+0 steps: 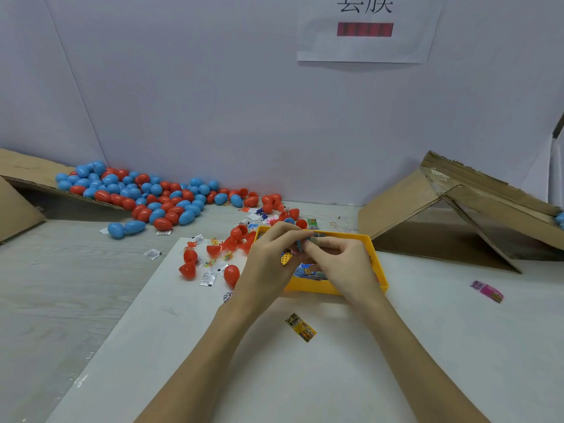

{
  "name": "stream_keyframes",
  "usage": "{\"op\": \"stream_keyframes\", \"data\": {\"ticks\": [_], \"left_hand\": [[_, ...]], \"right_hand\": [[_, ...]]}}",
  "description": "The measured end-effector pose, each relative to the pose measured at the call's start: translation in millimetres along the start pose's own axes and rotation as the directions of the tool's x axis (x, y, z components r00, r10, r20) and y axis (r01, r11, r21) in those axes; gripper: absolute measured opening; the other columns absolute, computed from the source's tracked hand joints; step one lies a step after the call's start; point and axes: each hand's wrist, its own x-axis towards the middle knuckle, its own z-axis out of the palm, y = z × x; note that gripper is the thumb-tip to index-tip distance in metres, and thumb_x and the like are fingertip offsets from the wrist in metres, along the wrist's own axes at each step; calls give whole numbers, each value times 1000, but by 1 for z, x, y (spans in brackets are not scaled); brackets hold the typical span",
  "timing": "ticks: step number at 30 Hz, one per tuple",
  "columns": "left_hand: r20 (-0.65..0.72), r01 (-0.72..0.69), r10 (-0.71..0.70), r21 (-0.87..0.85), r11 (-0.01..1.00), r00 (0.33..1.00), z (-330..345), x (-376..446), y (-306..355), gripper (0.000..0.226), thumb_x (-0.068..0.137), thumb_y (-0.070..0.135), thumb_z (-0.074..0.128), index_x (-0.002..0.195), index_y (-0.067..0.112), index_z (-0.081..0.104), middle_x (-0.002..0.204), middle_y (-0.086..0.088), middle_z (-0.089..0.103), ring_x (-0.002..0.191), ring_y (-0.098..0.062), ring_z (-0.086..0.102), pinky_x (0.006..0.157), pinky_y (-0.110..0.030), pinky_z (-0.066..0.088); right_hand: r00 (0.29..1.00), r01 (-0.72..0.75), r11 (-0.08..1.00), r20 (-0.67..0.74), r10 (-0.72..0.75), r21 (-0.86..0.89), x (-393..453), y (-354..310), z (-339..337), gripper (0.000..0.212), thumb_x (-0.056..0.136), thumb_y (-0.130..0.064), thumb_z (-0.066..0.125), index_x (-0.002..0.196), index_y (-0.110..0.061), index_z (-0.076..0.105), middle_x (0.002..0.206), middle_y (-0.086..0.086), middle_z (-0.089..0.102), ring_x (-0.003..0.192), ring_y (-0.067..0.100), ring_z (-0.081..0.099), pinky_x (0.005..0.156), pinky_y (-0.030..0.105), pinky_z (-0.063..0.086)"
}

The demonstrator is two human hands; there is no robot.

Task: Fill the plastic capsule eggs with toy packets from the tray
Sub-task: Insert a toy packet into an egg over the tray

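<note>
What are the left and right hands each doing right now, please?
Left hand: holds a small blue plastic capsule egg.
Right hand: pinches the same egg.

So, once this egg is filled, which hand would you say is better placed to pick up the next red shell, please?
Probably the left hand: the loose red shells lie just off its side, while the right hand is over the yellow tray.

Loose red eggs point(210, 257) crowd the yellow tray's point(345, 236) left side

Both hands point(300, 251) pinch a blue capsule half point(299, 246) above the yellow tray point(341, 288).
</note>
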Motion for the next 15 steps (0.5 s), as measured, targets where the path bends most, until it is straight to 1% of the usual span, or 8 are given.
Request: {"op": "stream_keyframes", "data": {"ticks": [2,4,10,13,15], "left_hand": [[11,-4,4,24,1000,1000,0,0,0,40,81,-3,80,120,6,73,115,-8,68,103,-13,63,91,-9,50],[16,-5,4,42,999,1000,1,-1,1,39,81,-3,81,119,5,74,114,-9,69,103,-14,64,92,-7,48],[22,-2,0,82,997,1000,2,-2,2,37,81,-2,81,117,3,75,112,-10,70,100,-21,68,91,-3,46],[20,-4,2,107,994,1000,2,-2,3,36,82,-1,80,116,3,75,111,-10,71,99,-22,69,91,-2,45],[18,-7,5,108,994,1000,2,-2,3,37,82,-2,80,117,3,74,112,-10,70,101,-20,68,91,-1,44]], "right_hand": [[1000,5,997,-29,-7,-75,1,0,2,24,91,-39,75,105,-21,81,91,-5,80,85,12,76,80,37,65],[999,19,991,-46,-25,-134,1,1,2,27,93,-38,74,111,-18,80,94,-4,79,87,11,75,80,35,65],[998,57,986,-30,-62,-155,0,1,3,16,96,-29,71,107,-22,80,92,-7,78,87,10,74,74,23,62],[996,76,985,-26,-81,-158,0,1,4,17,97,-27,70,110,-20,79,94,-5,78,87,10,74,75,23,62],[994,103,982,-26,-108,-160,-1,0,4,21,97,-28,71,114,-19,78,98,-5,78,90,10,74,78,24,62]]}}
